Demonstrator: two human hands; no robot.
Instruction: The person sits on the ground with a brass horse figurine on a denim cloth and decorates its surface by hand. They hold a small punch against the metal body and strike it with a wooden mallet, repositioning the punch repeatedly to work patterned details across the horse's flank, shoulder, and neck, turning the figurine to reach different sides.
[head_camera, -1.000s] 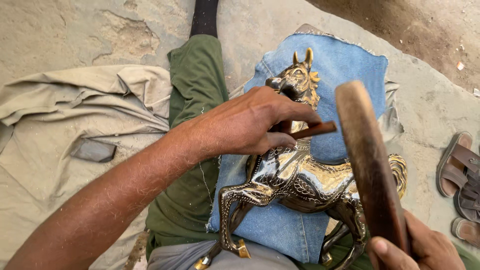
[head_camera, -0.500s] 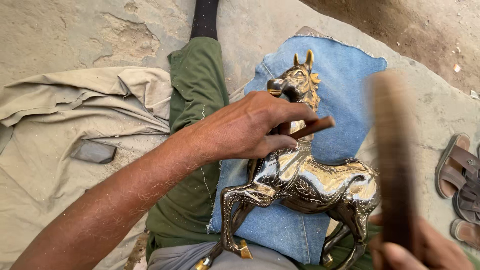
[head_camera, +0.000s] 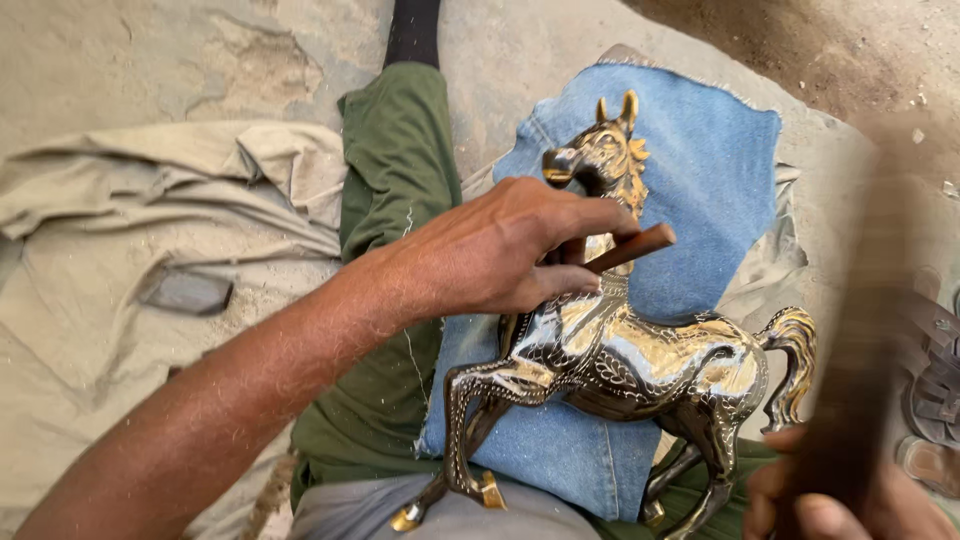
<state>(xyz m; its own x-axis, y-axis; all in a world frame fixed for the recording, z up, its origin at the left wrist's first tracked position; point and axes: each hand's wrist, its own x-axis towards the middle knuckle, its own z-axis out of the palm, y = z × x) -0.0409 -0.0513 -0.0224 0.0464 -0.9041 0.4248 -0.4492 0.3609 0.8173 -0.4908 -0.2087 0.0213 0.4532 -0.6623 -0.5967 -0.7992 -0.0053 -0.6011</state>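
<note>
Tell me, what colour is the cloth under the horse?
Blue, like denim. The cloth under the horse shows best in the head view.

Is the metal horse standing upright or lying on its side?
Lying on its side: the horse rests flat on the blue cloth, legs pointing sideways.

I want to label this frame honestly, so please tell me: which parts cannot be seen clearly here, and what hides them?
Head view only:
- Wooden mallet: motion blur hides its shape.
- Right hand: cut off by the bottom edge, partly behind the mallet.
- Thin rod: its lower end is hidden under the left hand.
- Brass horse: neck covered by the left hand.
- Sandals: cut by the right edge, blurred.
</note>
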